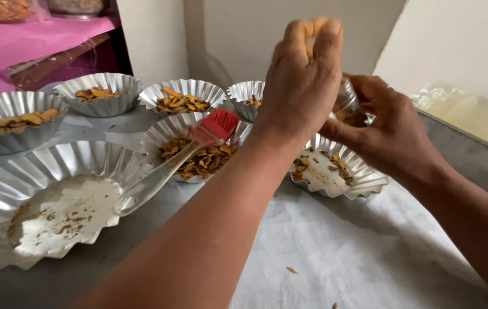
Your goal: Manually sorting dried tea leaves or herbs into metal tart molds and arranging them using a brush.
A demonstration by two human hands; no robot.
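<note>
Near the front, a large emptied foil pan (55,200) with a red brush (166,166) leaning on its rim — liable to roll off onto the surface (341,257). Farther back, left hand (301,86) fingers pinched on orange flakes (311,28), right hand (390,129) clamped on a clear container (348,103) above a small foil cup (335,171) — spills likely.

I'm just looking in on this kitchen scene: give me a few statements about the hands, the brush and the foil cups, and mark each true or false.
1. The red-bristled brush lies across two foil cups. True.
2. The left hand holds the brush. False: it is raised with fingertips pinched together, away from the brush.
3. The right hand holds a small clear container. True.
4. The big foil cup at the near left is heaped with orange pieces. False: only crumbs lie in it.
5. The cloth at the far left is green. False: it is pink.
</note>
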